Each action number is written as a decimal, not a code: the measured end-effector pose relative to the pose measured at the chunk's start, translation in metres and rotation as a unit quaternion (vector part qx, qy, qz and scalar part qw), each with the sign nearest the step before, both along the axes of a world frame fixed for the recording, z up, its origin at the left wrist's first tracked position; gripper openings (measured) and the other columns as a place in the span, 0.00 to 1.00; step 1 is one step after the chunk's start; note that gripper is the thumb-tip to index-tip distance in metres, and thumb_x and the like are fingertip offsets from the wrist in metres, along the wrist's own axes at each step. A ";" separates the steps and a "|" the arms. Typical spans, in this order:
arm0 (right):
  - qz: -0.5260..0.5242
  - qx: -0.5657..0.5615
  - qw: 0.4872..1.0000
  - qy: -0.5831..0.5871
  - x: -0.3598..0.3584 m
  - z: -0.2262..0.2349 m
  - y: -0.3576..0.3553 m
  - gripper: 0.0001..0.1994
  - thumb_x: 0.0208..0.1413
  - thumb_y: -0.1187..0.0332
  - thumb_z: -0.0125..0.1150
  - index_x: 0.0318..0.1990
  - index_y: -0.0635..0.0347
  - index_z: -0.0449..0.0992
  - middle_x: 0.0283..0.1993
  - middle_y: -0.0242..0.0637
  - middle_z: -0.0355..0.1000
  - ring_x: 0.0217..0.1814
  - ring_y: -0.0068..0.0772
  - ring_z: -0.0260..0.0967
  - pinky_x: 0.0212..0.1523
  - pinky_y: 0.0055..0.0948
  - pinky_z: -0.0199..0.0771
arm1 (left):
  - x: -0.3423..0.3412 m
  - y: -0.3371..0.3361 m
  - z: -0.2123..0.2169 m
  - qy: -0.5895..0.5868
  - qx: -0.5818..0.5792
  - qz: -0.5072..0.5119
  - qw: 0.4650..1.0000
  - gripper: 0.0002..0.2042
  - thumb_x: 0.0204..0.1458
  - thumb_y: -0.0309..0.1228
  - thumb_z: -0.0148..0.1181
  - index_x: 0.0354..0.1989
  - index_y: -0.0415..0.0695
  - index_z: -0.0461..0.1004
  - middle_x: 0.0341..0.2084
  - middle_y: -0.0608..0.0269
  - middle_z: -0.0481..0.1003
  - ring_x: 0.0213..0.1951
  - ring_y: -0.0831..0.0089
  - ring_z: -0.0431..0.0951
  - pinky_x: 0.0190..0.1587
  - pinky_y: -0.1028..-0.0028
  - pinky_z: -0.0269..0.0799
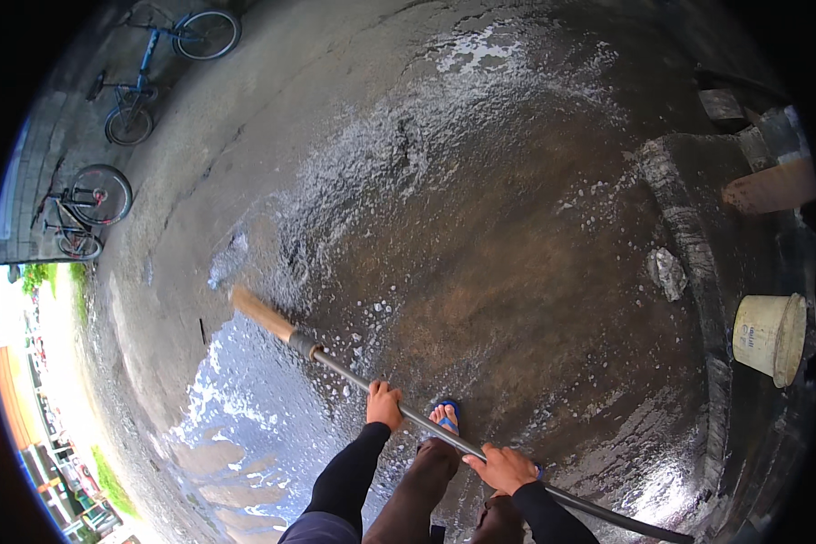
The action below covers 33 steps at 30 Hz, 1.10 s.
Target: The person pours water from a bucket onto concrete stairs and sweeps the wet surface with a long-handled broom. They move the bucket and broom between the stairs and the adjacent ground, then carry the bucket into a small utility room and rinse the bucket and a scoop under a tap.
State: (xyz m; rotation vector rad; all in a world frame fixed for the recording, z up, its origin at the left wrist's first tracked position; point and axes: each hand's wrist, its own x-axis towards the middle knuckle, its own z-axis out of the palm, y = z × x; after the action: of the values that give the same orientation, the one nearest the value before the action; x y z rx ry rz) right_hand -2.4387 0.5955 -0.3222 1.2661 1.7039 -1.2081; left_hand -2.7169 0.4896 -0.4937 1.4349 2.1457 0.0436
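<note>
A long grey-handled broom (349, 373) with tan bristles slants from lower right up to the left across the wet floor. My left hand (384, 405) is closed round the handle on the side nearer the bristles. Farther down the same handle, my right hand (502, 469) also grips it, with the fingers bent over the shaft. The bristle head (261, 313) touches the floor beside a patch of foamy water (263, 372). The handle's dark end reaches out past my right forearm. One foot in a blue flip-flop (446, 415) shows beneath the handle.
Suds and water (381, 145) spread over the concrete floor in a wide arc. A pale bucket (768, 338) stands at the right beyond a low raised edge (689, 236), with a crumpled light lump (667, 274) near it. Two bicycles, one blue (145, 68), one dark (86, 204), stand far left.
</note>
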 end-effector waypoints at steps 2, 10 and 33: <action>-0.014 0.046 0.998 0.028 0.023 0.014 0.013 0.29 0.60 0.35 0.50 0.40 0.54 0.77 0.32 0.49 0.79 0.39 0.59 0.78 0.40 0.56 0.76 | 0.016 0.019 0.010 -0.013 -0.015 0.009 1.000 0.09 0.34 0.26 0.67 0.28 0.48 0.79 0.38 0.55 0.70 0.55 0.50 0.66 0.54 0.55 0.69; -0.393 0.166 0.904 0.011 0.094 0.015 0.050 0.30 0.63 0.41 0.54 0.25 0.62 0.68 0.15 0.43 0.65 0.17 0.48 0.67 0.21 0.46 0.64 | 0.145 0.304 0.018 -0.068 0.141 -0.298 0.941 0.04 0.47 0.32 0.60 0.29 0.52 0.81 0.41 0.64 0.70 0.56 0.62 0.65 0.50 0.55 0.65; -0.283 0.042 0.958 0.036 -0.053 0.030 0.349 0.28 0.56 0.39 0.60 0.30 0.61 0.76 0.29 0.52 0.75 0.36 0.61 0.74 0.36 0.52 0.70 | -0.070 0.484 0.039 -0.010 -0.085 -0.185 0.979 0.09 0.40 0.27 0.63 0.32 0.51 0.81 0.44 0.62 0.71 0.56 0.59 0.68 0.50 0.54 0.66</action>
State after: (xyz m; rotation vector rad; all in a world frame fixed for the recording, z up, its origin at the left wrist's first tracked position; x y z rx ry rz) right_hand -2.4913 0.9450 -0.2923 1.8624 1.4976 -1.5260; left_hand -2.7868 0.9740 -0.4550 1.6947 1.7867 -0.2572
